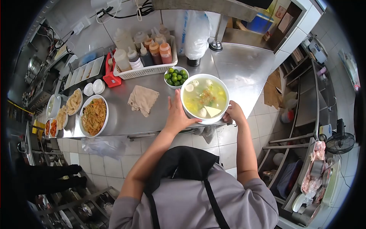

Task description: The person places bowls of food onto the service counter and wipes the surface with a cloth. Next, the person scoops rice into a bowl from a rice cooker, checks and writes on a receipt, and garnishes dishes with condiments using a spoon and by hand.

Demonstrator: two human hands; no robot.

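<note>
One soup bowl [228, 94] was between both hands' fingers; the left hand [178, 113] spread wide against its side; the right hand [234, 113] curled narrowly opposite; one lime bowl [174, 87], just beyond the left fingers; one cloth [143, 100], left of them.

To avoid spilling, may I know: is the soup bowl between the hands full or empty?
Full: the soup bowl holds pale broth with white balls, spreading almost to its rim.

Plate [211, 121] mostly hidden beneath soup bowl [228, 100]
</note>
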